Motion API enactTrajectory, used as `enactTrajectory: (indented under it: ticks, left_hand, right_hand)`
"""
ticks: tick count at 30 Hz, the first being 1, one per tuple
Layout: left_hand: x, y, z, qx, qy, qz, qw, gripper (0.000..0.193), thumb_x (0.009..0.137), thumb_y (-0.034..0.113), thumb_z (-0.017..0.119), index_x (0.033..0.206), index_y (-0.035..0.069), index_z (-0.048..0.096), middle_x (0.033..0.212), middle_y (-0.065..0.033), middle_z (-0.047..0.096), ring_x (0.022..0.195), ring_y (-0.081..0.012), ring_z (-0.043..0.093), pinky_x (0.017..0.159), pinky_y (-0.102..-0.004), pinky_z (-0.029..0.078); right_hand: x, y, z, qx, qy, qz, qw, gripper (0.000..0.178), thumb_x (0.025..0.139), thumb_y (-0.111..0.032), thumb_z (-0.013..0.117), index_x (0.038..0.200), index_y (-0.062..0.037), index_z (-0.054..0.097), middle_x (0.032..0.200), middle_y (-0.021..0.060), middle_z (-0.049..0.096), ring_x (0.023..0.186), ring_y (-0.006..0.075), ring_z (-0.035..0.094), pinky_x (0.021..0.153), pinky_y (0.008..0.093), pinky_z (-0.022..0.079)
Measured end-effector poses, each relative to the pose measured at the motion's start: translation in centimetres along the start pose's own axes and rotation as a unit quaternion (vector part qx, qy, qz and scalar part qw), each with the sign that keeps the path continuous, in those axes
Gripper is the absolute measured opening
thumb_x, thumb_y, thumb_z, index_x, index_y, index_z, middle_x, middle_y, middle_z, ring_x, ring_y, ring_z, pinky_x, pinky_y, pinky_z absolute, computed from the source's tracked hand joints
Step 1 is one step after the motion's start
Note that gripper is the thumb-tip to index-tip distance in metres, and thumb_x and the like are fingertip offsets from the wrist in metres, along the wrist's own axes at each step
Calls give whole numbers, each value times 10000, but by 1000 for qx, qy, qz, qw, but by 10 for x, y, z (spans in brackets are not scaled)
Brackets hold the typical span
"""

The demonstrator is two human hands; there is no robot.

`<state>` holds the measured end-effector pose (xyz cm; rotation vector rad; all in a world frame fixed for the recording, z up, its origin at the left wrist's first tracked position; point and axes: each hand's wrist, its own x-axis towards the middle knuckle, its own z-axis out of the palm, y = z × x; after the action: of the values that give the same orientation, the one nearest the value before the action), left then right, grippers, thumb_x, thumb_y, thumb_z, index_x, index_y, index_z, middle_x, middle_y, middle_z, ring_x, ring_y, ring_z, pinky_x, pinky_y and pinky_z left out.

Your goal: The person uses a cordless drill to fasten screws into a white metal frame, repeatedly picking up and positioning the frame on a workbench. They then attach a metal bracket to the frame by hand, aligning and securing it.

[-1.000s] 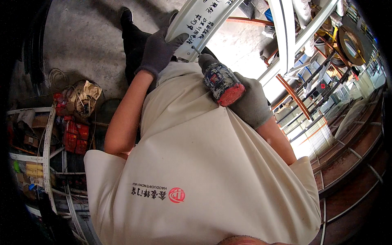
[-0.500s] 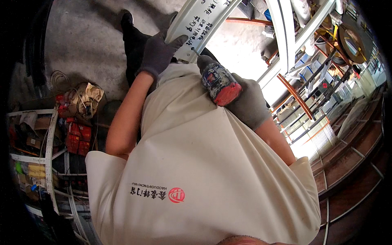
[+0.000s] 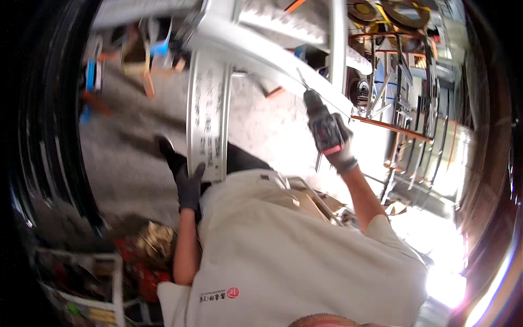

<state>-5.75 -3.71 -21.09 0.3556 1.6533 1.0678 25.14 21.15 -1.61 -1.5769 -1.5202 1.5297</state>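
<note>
Glare [image 3: 289, 136] whitens part of the grey floor [image 3: 128, 180], a white-framed shelf [image 3: 117, 289] standing lower left

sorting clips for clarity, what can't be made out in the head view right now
- Head view, right hand: most fingers, hidden by the drill.
- Head view, drill bit: tip blurred, contact with the white beam unclear.
- Head view, white panel: writing, blurred and too small.

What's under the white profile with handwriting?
Beside the white profile, dark trousers and grey floor show on both sides. Whatever lies directly beneath is covered.
</note>
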Motion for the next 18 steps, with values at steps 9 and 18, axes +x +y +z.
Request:
enactTrajectory:
  ticks: [9, 18]
  left_hand:
    - [5, -37, -6, 83, 72, 19, 994, 423, 947, 337, 763, 1104, -49, 689, 949, -139, 753, 775, -185, 687, 736, -344, 552]
    - [-23, -9, 22, 63, 165, -59, 982, 336, 968, 326, 735, 1083, 16, 673, 751, -35, 637, 502, -100, 545, 455, -289, 442]
  right_hand:
    - [274, 8, -151, -644, 40, -166, 746, 678, 870, -257, 725, 1448, -49, 437, 1242, 219, 621, 1136, 422, 648, 918, 524, 546]
    - [389, 41, -213, -674, 33, -162, 720, 370, 1008, -191, 522, 1370, -116, 547, 1167, 195, 702, 1067, 399, 700, 879, 502, 557]
